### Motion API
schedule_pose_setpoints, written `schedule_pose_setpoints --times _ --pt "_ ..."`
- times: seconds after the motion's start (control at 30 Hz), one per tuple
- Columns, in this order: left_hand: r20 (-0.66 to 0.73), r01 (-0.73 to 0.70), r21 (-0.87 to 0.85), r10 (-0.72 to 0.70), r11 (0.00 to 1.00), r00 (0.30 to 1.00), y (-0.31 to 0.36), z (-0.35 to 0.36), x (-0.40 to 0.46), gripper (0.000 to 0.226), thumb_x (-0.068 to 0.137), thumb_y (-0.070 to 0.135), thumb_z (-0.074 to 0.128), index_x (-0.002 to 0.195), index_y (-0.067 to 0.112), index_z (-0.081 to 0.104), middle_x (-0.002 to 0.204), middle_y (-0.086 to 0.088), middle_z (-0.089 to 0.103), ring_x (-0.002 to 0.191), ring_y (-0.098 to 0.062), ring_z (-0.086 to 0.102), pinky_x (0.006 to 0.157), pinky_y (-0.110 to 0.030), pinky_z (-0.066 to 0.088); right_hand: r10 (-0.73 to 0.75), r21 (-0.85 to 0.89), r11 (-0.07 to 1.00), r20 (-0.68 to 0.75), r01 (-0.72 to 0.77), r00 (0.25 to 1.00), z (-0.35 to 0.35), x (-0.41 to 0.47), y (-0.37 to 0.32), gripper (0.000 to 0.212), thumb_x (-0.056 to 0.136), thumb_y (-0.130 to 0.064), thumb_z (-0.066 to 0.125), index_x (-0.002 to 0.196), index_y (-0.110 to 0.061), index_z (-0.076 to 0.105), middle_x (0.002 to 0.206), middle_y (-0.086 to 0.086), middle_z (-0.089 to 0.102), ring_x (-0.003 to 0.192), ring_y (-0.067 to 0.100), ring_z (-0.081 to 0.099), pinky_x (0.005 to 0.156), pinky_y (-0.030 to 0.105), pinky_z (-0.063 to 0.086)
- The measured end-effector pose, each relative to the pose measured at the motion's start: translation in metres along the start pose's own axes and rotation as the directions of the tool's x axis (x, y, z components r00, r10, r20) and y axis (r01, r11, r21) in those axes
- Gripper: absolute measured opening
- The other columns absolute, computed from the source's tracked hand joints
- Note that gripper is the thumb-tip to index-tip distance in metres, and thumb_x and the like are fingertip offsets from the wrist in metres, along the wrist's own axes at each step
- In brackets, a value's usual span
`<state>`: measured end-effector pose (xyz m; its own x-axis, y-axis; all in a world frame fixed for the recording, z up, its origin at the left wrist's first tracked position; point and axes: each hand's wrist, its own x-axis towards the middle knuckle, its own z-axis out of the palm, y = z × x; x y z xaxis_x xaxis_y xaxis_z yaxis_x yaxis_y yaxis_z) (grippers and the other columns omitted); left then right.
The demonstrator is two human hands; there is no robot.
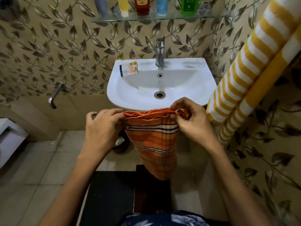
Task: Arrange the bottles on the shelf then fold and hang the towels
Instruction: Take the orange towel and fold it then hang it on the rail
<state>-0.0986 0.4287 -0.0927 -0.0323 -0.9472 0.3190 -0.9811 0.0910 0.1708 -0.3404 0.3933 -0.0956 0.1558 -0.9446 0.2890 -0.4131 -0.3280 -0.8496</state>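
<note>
1. You held an orange towel (153, 141) in front of the sink (203, 82), at about rim height, so that its length could hang free below your hands and fall straight.
2. Your left hand (104, 126) pinched the left end of the bunched top edge, with the outer fingers spread loose; your right hand (190, 118) was clamped on the right end, fingertips gathering the cloth. The hands were apart, with the towel's top edge stretched between them.
3. The towel narrowed toward its lower end, which suggested it was already doubled lengthwise and being evened up for another fold.
4. Five bottles (141, 5) stood in a row on the glass shelf (114, 20) above the tap, so the bottle part of the job looked done.
5. A yellow striped towel (244, 75) already hung on the right wall, likely the place meant for the orange one too.
6. A small packet (132, 68) lay on the sink's back ledge, clear of your work.
</note>
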Motion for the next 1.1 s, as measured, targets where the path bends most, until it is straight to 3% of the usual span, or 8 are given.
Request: schedule_pose_setpoints --times 0.13,0.23,0.4,0.67,0.87,0.93,1.0,1.1 --pt "0.122 -0.099 -0.449 0.171 0.888 0.978 0.000 -0.007 0.001 0.017 0.076 0.014 0.072 0.082 0.030 0.070 0.083 0.013 0.071 0.084 -0.007 0.066 0.080 -0.038 0.054 -0.017 -0.075 0.997 -0.110 0.009 0.994 -0.010 -0.004 0.006 0.042 0.078 -0.002 0.069 0.083 -0.042 0.056 0.075 -0.021 0.064 0.071 -0.005 0.062 0.068 0.022 0.053" --pt "0.035 -0.075 -0.700 0.139 0.710 0.990 0.006 -0.005 -0.001 0.013 0.073 0.029 0.067 0.085 0.023 0.070 0.089 0.013 0.071 0.083 0.002 0.066 0.078 -0.015 0.052 -0.033 0.008 0.999 -0.150 0.034 0.988 -0.015 -0.009 0.006 0.041 0.081 -0.001 0.067 0.090 -0.040 0.061 0.084 -0.025 0.066 0.081 -0.003 0.063 0.077 0.023 0.055" --pt "0.081 0.080 -0.887 -0.016 0.455 0.997 0.020 -0.003 0.000 0.031 0.081 -0.011 0.062 0.089 0.019 0.067 0.086 0.014 0.074 0.086 -0.001 0.068 0.080 -0.014 0.053 -0.022 -0.047 0.999 -0.085 0.018 0.996 -0.011 -0.004 0.009 0.017 0.095 -0.010 0.052 0.098 -0.025 0.059 0.089 -0.011 0.063 0.087 0.007 0.060 0.078 0.024 0.049" --pt "0.012 0.067 -0.920 -0.141 0.387 0.990 0.022 -0.007 -0.003 0.049 0.087 -0.006 0.057 0.108 0.036 0.044 0.084 -0.004 0.058 0.074 -0.010 0.063 0.068 -0.019 0.054 -0.047 0.045 0.998 0.002 0.047 0.999 0.001 -0.006 0.010 0.038 0.097 -0.048 0.028 0.087 -0.018 0.049 0.070 -0.001 0.055 0.066 0.014 0.053 0.069 0.036 0.046" --pt "-0.088 -0.053 -0.909 -0.066 0.414 0.994 0.026 -0.011 -0.006 0.030 0.087 0.010 0.051 0.093 0.037 0.040 0.087 -0.015 0.058 0.075 -0.020 0.061 0.062 -0.028 0.052 -0.056 0.078 0.996 0.055 0.051 0.997 0.000 -0.006 -0.013 0.044 0.076 -0.075 0.035 0.095 -0.035 0.040 0.075 -0.025 0.058 0.067 -0.006 0.055 0.062 0.012 0.043" --pt "-0.145 -0.098 -0.889 -0.070 0.448 0.987 0.025 -0.009 -0.006 0.025 0.084 0.011 0.047 0.079 0.036 0.044 0.078 -0.005 0.053 0.070 -0.013 0.055 0.058 -0.021 0.046 0.011 0.109 0.993 0.225 -0.037 0.974 -0.011 -0.006 -0.015 0.053 0.065 -0.064 0.066 0.102 -0.035 0.042 0.088 -0.029 0.063 0.083 -0.007 0.062 0.078 0.014 0.048" --pt "-0.206 -0.157 -0.836 -0.034 0.526 0.978 0.022 -0.008 -0.008 0.023 0.072 0.010 0.040 0.064 0.031 0.049 0.076 0.008 0.051 0.071 -0.009 0.051 0.061 -0.019 0.041 0.063 0.077 0.992 0.364 -0.098 0.929 -0.024 -0.004 -0.014 0.065 0.059 -0.035 0.087 0.112 -0.025 0.050 0.104 -0.012 0.069 0.100 0.004 0.066 0.091 0.030 0.052" --pt "-0.208 -0.174 -0.829 -0.003 0.531 0.978 0.023 -0.006 -0.013 0.030 0.068 0.011 0.040 0.067 0.025 0.067 0.091 0.016 0.059 0.087 -0.006 0.060 0.072 -0.016 0.049 0.087 -0.169 0.986 0.441 -0.013 0.893 -0.036 -0.004 -0.020 0.047 0.068 -0.026 0.082 0.110 -0.020 0.063 0.104 -0.005 0.072 0.098 0.006 0.066 0.088 0.036 0.055"
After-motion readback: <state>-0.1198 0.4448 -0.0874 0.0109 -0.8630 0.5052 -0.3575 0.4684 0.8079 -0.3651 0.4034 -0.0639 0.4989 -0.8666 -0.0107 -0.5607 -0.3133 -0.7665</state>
